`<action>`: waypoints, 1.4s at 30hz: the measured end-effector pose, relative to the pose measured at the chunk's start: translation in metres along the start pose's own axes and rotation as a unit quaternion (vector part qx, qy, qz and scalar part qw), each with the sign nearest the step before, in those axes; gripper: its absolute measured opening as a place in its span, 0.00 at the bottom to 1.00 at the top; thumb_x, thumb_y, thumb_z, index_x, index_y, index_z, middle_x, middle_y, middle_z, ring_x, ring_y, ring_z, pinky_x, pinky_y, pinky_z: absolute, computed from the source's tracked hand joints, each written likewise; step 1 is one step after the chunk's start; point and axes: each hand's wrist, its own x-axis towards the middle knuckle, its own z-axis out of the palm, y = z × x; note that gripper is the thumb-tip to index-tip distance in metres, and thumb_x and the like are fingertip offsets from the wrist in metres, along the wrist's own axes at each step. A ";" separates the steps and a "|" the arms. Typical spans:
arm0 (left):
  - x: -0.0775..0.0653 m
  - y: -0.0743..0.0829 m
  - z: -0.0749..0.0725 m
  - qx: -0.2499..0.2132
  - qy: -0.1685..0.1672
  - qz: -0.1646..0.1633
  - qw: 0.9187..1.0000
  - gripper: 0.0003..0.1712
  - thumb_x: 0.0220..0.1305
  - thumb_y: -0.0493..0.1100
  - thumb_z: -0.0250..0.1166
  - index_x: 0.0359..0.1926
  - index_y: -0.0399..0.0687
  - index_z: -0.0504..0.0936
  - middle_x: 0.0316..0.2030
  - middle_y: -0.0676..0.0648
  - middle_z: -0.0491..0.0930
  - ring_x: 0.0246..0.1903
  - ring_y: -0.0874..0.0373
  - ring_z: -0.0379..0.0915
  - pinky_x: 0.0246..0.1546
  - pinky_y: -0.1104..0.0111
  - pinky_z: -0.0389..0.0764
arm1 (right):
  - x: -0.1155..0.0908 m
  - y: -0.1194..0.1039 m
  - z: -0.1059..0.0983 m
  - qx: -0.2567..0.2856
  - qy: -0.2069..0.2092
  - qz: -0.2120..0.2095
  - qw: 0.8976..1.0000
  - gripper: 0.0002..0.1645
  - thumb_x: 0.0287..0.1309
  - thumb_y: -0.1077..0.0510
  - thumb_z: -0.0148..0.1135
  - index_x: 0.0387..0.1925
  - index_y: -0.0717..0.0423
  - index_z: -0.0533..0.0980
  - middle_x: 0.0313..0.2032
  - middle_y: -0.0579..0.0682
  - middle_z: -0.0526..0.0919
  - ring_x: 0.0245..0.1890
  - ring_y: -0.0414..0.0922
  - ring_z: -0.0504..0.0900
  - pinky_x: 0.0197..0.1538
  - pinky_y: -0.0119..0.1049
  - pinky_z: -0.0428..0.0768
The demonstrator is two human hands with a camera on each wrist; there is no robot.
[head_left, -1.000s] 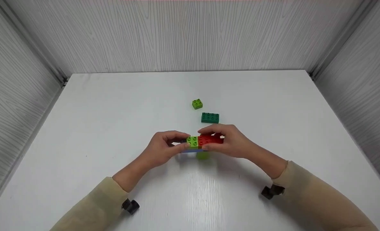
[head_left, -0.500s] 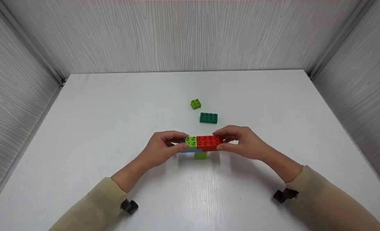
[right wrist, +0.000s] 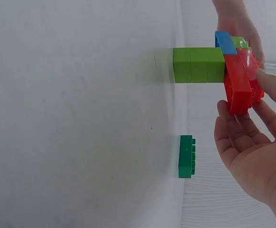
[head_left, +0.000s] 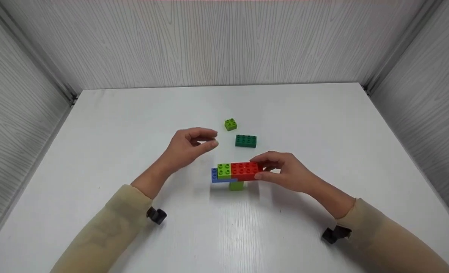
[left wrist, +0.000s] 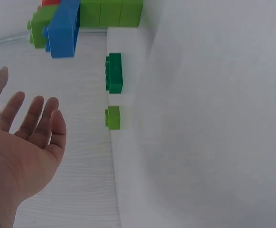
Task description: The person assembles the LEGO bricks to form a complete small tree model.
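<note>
We held our left hand (head_left: pixel 188 148) raised and holding nothing, thumb and fingertips apart, nearest the small light green brick (head_left: pixel 230 124) to its right. Nearer our body, the block stack (head_left: pixel 236 171) stood upright on the table (head_left: pixel 133 125); its top bar ran left to right, blue end (head_left: pixel 214 174) pointing left, over a light green column (head_left: pixel 236 186). Behind it lay the dark green brick (head_left: pixel 246 141), studs up, long axis nearly matching the bar's. Our right hand (head_left: pixel 285 172) pinched the bar's red end (head_left: pixel 251 172).
</note>
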 end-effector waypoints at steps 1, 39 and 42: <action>0.008 -0.002 -0.003 0.003 0.002 -0.002 1.000 0.21 0.72 0.52 0.72 0.61 0.53 0.87 0.55 0.54 0.86 0.56 0.59 0.81 0.60 0.61 0.80 | 0.000 0.000 0.000 0.000 0.001 0.001 1.000 0.27 0.67 0.51 0.74 0.65 0.50 0.81 0.58 0.44 0.85 0.54 0.47 0.84 0.59 0.52 0.83; 0.105 -0.048 0.043 0.121 -0.132 -0.064 0.982 0.26 0.67 0.43 0.76 0.66 0.50 0.84 0.54 0.52 0.83 0.56 0.56 0.77 0.63 0.62 0.78 | -0.002 0.001 0.002 -0.008 0.007 0.010 1.000 0.26 0.66 0.49 0.75 0.63 0.46 0.82 0.56 0.41 0.86 0.52 0.45 0.84 0.58 0.51 0.84; 0.099 -0.045 0.040 0.116 -0.121 -0.069 0.983 0.26 0.68 0.45 0.75 0.66 0.50 0.84 0.54 0.52 0.82 0.55 0.55 0.77 0.61 0.62 0.79 | -0.003 0.001 0.001 -0.008 0.007 0.013 1.000 0.26 0.66 0.48 0.75 0.63 0.45 0.82 0.56 0.41 0.86 0.52 0.45 0.84 0.58 0.50 0.84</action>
